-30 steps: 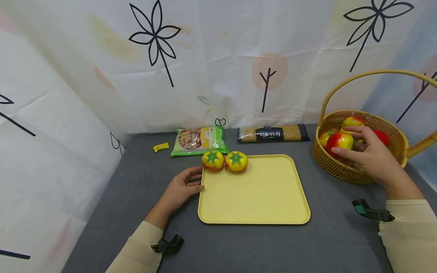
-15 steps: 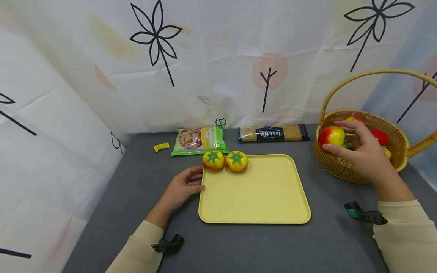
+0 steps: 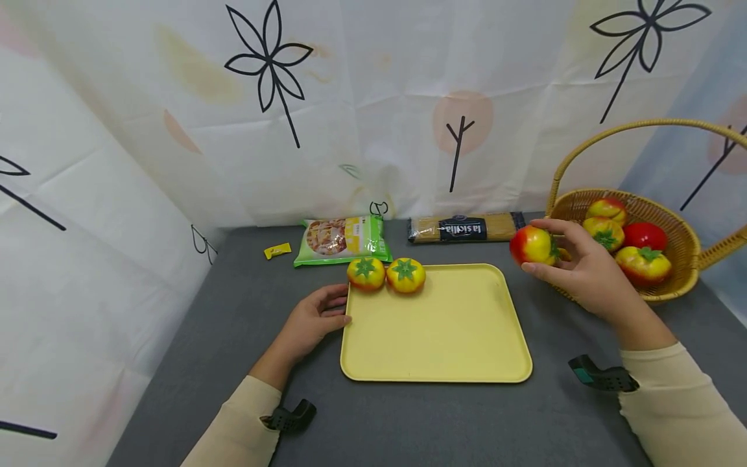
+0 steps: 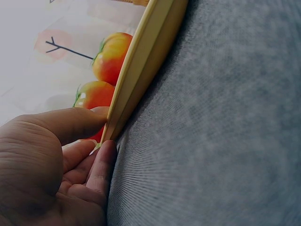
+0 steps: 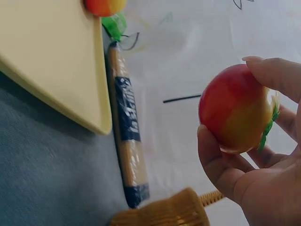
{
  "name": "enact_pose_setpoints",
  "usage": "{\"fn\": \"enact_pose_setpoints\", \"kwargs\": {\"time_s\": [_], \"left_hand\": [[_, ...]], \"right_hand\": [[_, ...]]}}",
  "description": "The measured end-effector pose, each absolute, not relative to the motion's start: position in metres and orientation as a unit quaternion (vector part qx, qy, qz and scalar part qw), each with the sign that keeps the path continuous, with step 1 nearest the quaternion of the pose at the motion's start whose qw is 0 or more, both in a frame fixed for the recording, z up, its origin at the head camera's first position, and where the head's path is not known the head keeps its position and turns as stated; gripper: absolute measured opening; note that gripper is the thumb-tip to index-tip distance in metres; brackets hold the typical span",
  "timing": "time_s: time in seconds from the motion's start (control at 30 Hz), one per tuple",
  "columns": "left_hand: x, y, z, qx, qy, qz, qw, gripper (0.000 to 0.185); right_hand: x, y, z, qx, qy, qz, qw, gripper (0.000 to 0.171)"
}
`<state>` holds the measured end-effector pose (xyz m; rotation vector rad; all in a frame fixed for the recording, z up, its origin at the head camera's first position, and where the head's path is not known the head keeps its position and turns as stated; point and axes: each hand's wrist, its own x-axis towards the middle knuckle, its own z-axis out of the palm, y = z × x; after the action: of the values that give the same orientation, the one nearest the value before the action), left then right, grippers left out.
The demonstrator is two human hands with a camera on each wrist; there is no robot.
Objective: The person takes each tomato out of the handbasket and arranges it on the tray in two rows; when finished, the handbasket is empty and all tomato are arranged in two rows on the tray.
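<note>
My right hand point(image 3: 589, 279) holds a red-and-yellow tomato point(image 3: 533, 245) between thumb and fingers, in the air between the basket and the tray. In the right wrist view the tomato point(image 5: 237, 110) shows its green leafy top turned toward the palm. My left hand point(image 3: 312, 321) is at the left edge of the yellow tray point(image 3: 434, 337). The left wrist view shows thumb and fingertips pinching the tray's rim point(image 4: 136, 66). Two more tomatoes, a left one point(image 3: 366, 274) and a right one point(image 3: 406, 275), sit side by side at the tray's far left corner.
A wicker basket point(image 3: 688, 259) with a tall handle stands at the right, holding several tomatoes. Behind the tray lie a green snack bag point(image 3: 344, 241), a pack of spaghetti point(image 3: 467, 228) and a small yellow packet point(image 3: 277, 250). A patterned cloth hangs behind the grey table.
My right hand has lifted the tomato out of the basket and moved left toward the tray. The left hand stays at the tray's edge.
</note>
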<state>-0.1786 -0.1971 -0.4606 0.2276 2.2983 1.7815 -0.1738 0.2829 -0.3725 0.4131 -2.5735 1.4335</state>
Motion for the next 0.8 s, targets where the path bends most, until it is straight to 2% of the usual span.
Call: {"fn": "enact_pose_setpoints", "kwargs": {"time_s": [0.23, 0.8], "left_hand": [[-0.179, -0.197, -0.460, 0.078, 0.782, 0.607, 0.113, 0.067], [-0.179, -0.197, -0.460, 0.087, 0.787, 0.602, 0.106, 0.067]], "right_hand": [[-0.177, 0.265, -0.382, 0.203, -0.837, 0.505, 0.053, 0.070], [-0.182, 0.231, -0.395, 0.214, -0.859, 0.466, 0.011, 0.065]]}}
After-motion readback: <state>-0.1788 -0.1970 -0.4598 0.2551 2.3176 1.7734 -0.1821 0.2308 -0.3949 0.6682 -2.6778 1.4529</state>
